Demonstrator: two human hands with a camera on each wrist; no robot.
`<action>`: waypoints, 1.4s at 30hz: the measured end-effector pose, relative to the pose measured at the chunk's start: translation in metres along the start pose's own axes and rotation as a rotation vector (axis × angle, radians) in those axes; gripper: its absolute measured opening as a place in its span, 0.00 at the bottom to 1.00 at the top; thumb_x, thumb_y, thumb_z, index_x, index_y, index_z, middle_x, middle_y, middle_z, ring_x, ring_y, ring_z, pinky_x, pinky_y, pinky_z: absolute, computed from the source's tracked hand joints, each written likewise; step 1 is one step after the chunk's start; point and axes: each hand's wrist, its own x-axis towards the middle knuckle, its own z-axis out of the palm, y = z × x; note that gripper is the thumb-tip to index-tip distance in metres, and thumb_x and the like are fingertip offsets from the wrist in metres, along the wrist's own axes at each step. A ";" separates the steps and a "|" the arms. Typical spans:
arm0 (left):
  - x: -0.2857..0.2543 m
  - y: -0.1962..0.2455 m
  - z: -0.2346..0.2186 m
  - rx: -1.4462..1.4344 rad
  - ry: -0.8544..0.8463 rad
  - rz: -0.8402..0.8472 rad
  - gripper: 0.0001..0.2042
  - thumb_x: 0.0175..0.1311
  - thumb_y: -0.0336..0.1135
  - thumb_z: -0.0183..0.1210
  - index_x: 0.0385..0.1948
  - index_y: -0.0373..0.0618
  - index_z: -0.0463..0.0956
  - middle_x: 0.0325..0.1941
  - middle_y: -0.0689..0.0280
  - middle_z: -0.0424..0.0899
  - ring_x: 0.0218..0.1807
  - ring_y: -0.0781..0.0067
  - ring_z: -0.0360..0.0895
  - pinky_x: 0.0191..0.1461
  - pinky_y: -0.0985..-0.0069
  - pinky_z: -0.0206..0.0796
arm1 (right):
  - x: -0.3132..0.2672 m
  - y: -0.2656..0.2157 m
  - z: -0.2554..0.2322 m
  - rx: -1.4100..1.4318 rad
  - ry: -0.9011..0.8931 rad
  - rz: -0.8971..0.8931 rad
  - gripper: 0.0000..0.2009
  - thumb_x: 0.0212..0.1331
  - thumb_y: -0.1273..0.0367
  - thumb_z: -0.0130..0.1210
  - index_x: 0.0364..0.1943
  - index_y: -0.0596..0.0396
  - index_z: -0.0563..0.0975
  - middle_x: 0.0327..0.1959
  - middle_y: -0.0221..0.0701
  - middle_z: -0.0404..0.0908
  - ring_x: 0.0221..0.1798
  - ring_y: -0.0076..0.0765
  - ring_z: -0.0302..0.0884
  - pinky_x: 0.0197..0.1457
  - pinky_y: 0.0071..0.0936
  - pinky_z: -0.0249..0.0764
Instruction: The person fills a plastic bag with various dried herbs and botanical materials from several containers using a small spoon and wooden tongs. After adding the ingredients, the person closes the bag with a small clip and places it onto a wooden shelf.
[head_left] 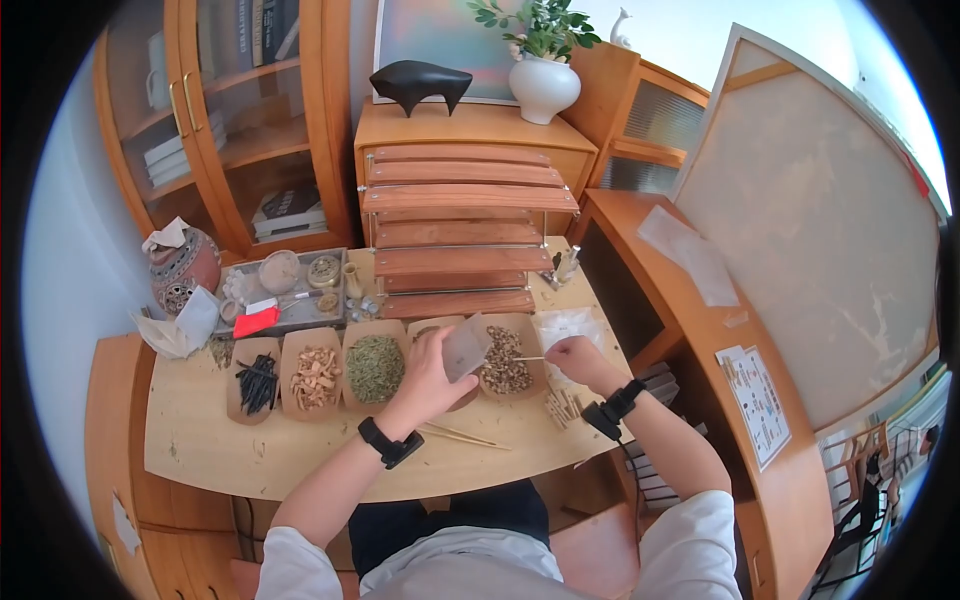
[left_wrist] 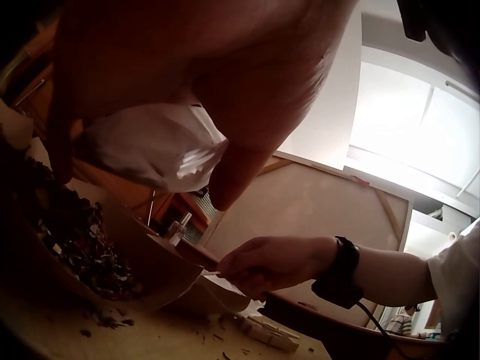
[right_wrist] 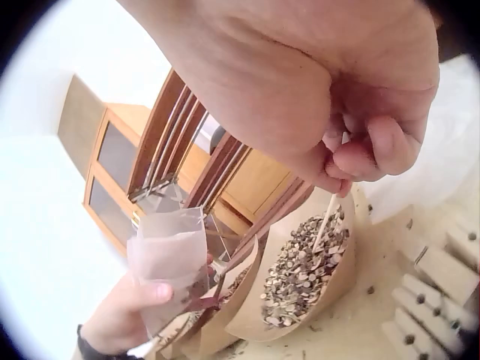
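My left hand (head_left: 428, 378) grips a translucent pouch (head_left: 466, 346), held above the paper trays; in the right wrist view the pouch (right_wrist: 171, 262) looks partly filled low down. Pinched in my right hand (head_left: 588, 362) is a thin light stick (head_left: 528, 358), whose far end reaches into the rightmost tray's chopped brown and pale pieces (head_left: 506, 372). The right wrist view shows the stick (right_wrist: 324, 225) among those pieces (right_wrist: 304, 274). Left of the pouch is a tray of green dried bits (head_left: 374, 368). The tray beneath my left hand is mostly hidden.
Trays of wood chips (head_left: 316, 378) and black pieces (head_left: 258, 384) stand at the left. Behind them are a grey tray (head_left: 290, 322) of small items and a slatted wooden rack (head_left: 455, 262). Loose sticks (head_left: 465, 436) lie in front; small wooden pieces (head_left: 565, 408) and a clear bag (head_left: 572, 328) are at the right.
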 end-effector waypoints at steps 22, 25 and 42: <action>0.003 0.000 0.003 0.028 0.003 0.000 0.42 0.53 0.42 0.70 0.68 0.35 0.57 0.69 0.45 0.62 0.73 0.44 0.58 0.76 0.55 0.52 | -0.029 -0.098 -0.031 0.274 -0.041 -0.029 0.10 0.65 0.68 0.58 0.38 0.62 0.82 0.23 0.28 0.76 0.25 0.22 0.68 0.30 0.23 0.67; 0.002 0.004 0.002 0.021 0.003 0.008 0.42 0.54 0.43 0.70 0.68 0.35 0.56 0.69 0.45 0.62 0.73 0.44 0.58 0.76 0.55 0.52 | -0.035 -0.102 -0.026 0.007 0.143 -0.272 0.10 0.64 0.67 0.58 0.38 0.61 0.83 0.25 0.35 0.81 0.27 0.28 0.74 0.33 0.28 0.72; -0.003 -0.005 -0.002 -0.018 0.033 -0.025 0.43 0.53 0.41 0.71 0.68 0.36 0.56 0.69 0.46 0.63 0.73 0.45 0.58 0.76 0.56 0.53 | 0.009 -0.010 0.012 0.043 -0.035 -0.026 0.12 0.64 0.66 0.58 0.40 0.62 0.84 0.30 0.34 0.83 0.29 0.30 0.77 0.36 0.29 0.73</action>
